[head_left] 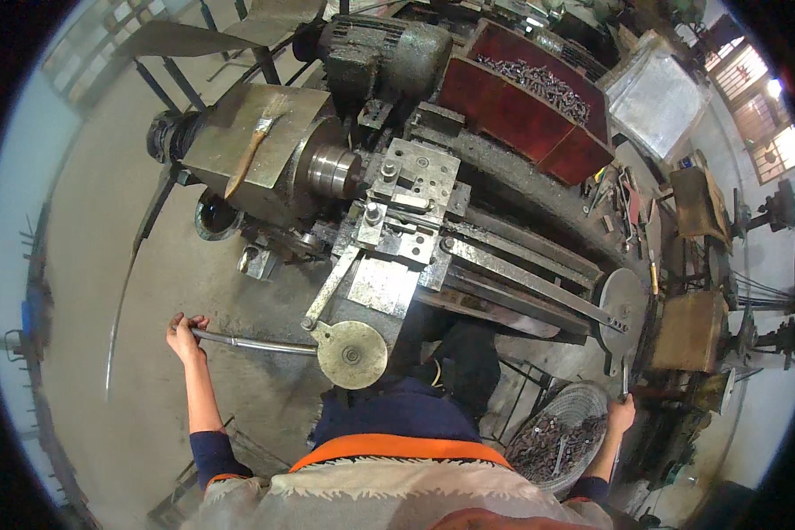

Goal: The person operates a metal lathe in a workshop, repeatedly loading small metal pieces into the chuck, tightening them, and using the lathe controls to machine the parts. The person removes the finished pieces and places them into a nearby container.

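Note:
My left hand (186,335) is closed around the outer end of a long steel lever (261,344). That lever runs to a round brass-coloured disc (352,355) at the front of a lathe-like machine. Far to the right, my right hand (622,414) grips a short metal handle (625,378) hanging below a round grey plate (622,305). A flat link bar (530,281) joins this plate to the tool slide. Between my arms, the tool block (415,181) with its bolts faces a shiny cylindrical chuck (334,171); whether a workpiece sits there I cannot tell.
A wooden-handled brush (249,161) lies on the headstock (212,132). Behind the bed stands a red bin (503,113) of small metal parts, beside a motor (389,57). A basket (564,408) of dark parts is near my right forearm. Hand tools (632,203) lie at the right.

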Demonstrator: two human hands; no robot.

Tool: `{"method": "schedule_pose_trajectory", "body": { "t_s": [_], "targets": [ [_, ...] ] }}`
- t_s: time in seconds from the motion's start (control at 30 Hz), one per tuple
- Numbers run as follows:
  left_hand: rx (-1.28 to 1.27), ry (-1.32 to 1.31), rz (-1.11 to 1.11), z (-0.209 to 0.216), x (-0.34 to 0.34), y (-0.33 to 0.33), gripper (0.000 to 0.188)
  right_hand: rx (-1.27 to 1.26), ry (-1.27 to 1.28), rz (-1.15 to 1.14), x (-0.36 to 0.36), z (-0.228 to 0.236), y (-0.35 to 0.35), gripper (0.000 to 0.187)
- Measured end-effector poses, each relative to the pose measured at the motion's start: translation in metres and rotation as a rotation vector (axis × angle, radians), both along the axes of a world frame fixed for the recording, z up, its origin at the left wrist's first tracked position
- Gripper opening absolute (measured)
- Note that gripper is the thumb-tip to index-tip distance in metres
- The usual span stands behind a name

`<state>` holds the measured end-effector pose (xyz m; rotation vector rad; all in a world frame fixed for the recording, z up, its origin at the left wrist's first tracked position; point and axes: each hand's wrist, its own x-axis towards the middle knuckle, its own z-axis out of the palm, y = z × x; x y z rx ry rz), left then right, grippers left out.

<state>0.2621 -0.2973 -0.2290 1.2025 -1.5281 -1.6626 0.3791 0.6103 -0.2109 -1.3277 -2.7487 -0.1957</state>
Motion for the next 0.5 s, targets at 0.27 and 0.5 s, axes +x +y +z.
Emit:
{"method": "schedule_pose_trajectory", "body": {
  "t_s": [0.27, 0.5],
  "targets": [
    [-0.015, 0.057, 0.075, 0.0, 0.008, -0.006, 0.038, -0.131, 0.173, 0.027, 0.019, -0.005, -0.053, 0.034],
    [-0.031, 0.134, 0.142, -0.002, -0.008, 0.002, 0.045, -0.18, 0.213, 0.091, 0.018, -0.005, -0.063, 0.03]
  ]
}}
